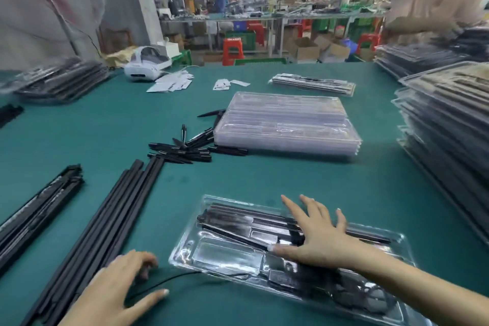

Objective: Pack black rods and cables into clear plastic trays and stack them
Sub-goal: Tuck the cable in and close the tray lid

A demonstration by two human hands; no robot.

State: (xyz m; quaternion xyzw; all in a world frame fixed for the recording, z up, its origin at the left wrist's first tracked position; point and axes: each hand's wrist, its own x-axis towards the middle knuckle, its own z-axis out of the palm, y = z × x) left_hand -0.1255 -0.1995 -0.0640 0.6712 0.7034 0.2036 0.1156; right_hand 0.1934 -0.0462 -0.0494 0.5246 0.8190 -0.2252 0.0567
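The clear plastic tray (288,254) lies on the green desk (277,180) directly in front of the person, its long axis running from the near right corner of the view up toward the middle left. Several black rods (246,222) already sit in its far channels, parallel to that axis, and darker parts fill the pockets at its near right end, too blurred to name.

The right hand (317,235) rests flat on the middle of the tray, fingers spread wide, pressing on the rods and gripping nothing. The left hand (116,291) is on the desk just left of the tray, fingers loosely curled with the thumb out; a thin black cable (169,279) runs from under it rightward to the tray's near left edge. Whether the fingers actually pinch the cable I cannot tell.

The deciding relation: the cable lies between the left hand and the tray, so the left hand is the nearer one to feed it in, moving rightward, probably toward the empty pocket (227,255) at the tray's left end, while the right hand steadies the tray.

Loose long rods (105,219) lie to the left, angled away from the person, within the left hand's reach. Empty trays (288,124) are stacked farther back on the desk, and filled stacks (447,124) stand at the right edge, which is likely where this tray belongs once complete.
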